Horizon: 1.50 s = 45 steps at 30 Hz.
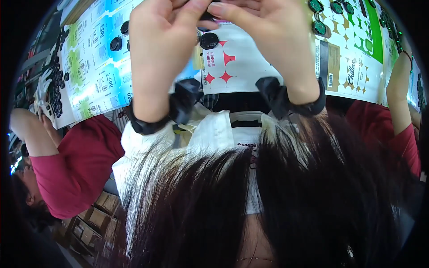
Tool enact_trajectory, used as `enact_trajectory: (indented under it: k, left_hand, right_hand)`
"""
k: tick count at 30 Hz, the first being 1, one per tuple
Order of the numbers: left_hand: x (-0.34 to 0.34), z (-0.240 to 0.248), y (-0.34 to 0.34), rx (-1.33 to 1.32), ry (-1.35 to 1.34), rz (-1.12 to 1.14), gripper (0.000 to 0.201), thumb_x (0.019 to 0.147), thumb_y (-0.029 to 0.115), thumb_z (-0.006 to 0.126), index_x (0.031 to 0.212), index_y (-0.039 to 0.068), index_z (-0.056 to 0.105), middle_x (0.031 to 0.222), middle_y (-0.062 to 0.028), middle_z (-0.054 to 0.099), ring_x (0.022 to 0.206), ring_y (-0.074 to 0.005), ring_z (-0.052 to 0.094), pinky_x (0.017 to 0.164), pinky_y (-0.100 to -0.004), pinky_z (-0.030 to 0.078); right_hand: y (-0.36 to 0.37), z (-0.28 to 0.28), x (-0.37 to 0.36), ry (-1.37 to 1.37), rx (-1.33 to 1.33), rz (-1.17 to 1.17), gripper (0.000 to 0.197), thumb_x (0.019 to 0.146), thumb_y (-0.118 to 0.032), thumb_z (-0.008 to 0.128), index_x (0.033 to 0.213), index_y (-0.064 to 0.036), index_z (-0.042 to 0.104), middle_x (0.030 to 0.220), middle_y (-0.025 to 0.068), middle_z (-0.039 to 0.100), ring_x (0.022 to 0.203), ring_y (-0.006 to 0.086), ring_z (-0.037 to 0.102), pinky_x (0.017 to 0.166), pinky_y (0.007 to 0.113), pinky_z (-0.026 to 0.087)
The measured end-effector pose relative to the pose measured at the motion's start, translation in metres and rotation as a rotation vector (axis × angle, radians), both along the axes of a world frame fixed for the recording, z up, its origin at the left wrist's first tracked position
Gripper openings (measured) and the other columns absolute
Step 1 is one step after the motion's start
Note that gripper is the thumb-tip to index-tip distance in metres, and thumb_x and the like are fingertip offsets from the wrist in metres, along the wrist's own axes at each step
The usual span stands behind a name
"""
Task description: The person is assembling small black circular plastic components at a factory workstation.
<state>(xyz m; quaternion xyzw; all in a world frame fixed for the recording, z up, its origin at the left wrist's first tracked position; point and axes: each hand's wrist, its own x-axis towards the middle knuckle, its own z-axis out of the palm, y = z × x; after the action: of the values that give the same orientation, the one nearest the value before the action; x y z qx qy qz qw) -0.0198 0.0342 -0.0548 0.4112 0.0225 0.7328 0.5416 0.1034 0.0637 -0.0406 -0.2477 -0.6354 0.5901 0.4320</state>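
My left hand (163, 33) and my right hand (272, 27) meet at the top edge of the view. Their thumbs and fingers pinch a small black part (207, 15) between them, mostly hidden by the fingers and cut off by the frame. Just below the fingertips, a round black disc-shaped piece (209, 40) lies on the printed sheet. Both wrists wear black cuffs with bows.
Printed sheets cover the worktable (241, 71). More black round pieces (115, 43) lie to the left, with a crowd of them at the far left. Round green circuit boards (319, 27) sit at right. Co-workers in red sleeves (82, 165) work on both sides.
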Motion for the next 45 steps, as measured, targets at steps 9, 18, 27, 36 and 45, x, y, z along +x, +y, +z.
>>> enact_trajectory:
  k: [9,18,27,36,45]
  left_hand:
    - [-0.140,-0.043,0.005,-0.335,1.891,0.749,0.031,0.081,0.009,0.044,0.111,0.001,0.049,0.103,-0.0211,0.053,0.095,-0.0346,0.051,0.086,-0.0313,0.037]
    - [-0.075,-0.008,0.002,-0.178,2.134,0.694,0.035,0.079,0.011,0.047,0.114,0.005,0.047,0.113,-0.0228,0.046,0.106,-0.0357,0.042,0.088,-0.0369,0.035]
    - [0.079,0.020,0.058,-0.125,2.095,0.175,0.033,0.079,0.024,0.052,0.107,0.006,0.052,0.107,-0.0166,0.052,0.092,-0.0285,0.054,0.082,-0.0366,0.040]
    - [0.133,-0.027,0.083,0.015,1.977,0.323,0.016,0.071,0.016,0.054,0.082,0.006,0.060,0.078,-0.0131,0.060,0.074,-0.0282,0.058,0.062,-0.0378,0.045]
    - [0.073,0.028,0.027,-0.692,1.058,-0.106,0.018,0.083,0.006,0.048,0.099,-0.002,0.049,0.083,-0.0051,0.055,0.066,-0.0085,0.051,0.057,-0.0190,0.041]
  right_hand:
    - [-0.019,-0.048,-0.018,-0.695,0.759,0.098,0.034,0.064,-0.002,0.060,0.096,-0.0015,0.049,0.082,0.0108,0.049,0.075,0.0248,0.053,0.063,0.030,0.045]
    - [-0.010,-0.024,-0.007,-0.941,0.841,0.218,0.033,0.066,-0.004,0.053,0.099,-0.0025,0.050,0.081,0.0101,0.052,0.081,0.0243,0.053,0.064,0.031,0.045]
    - [-0.014,0.006,0.119,-0.378,-0.089,-0.489,0.020,0.081,-0.001,0.051,0.100,0.0016,0.056,0.085,0.0055,0.059,0.070,0.0087,0.057,0.060,0.020,0.046]
    - [-0.025,0.011,0.140,-0.141,-0.148,-0.635,0.022,0.079,0.002,0.051,0.101,0.0060,0.054,0.085,0.0090,0.057,0.068,0.0126,0.058,0.063,0.022,0.047]
    - [-0.028,0.024,0.116,-0.099,-0.158,-0.493,0.024,0.079,0.002,0.051,0.102,0.0067,0.053,0.086,0.0106,0.056,0.066,0.0153,0.059,0.061,0.022,0.048]
